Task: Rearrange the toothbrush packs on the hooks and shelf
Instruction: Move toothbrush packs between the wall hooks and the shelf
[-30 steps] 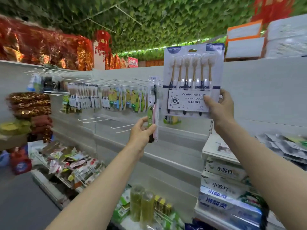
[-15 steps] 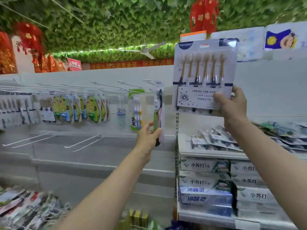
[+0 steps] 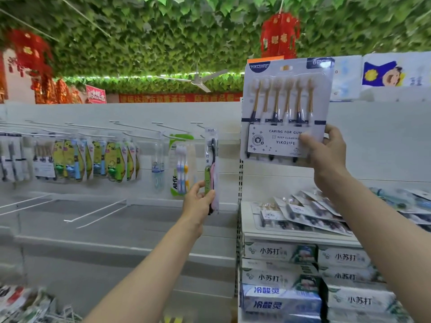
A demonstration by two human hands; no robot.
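My left hand [image 3: 198, 201] pinches the lower end of a narrow toothbrush pack [image 3: 211, 169], thumb on the near face and fingers curled behind it. The pack stands upright, edge-on to me, its top up by the last of the upper hooks [image 3: 140, 129]; I cannot tell whether it hangs on one. My right hand [image 3: 326, 151] grips the lower right corner of a wide six-brush card [image 3: 285, 108], thumb across the front label. I hold that card upright and high, above the shelf [image 3: 279, 237] on the right bay.

Just left of the narrow pack a green-edged pack [image 3: 180, 169] hangs from the upper hooks, and more hanging packs [image 3: 98, 159] run further left along the row. Below them, bare lower hooks [image 3: 98, 212] stick out from the panel. On the shelf lie flat packs [image 3: 303, 215], overlapping and tilted. Under it, toothpaste boxes [image 3: 277, 251] are stacked in rows.
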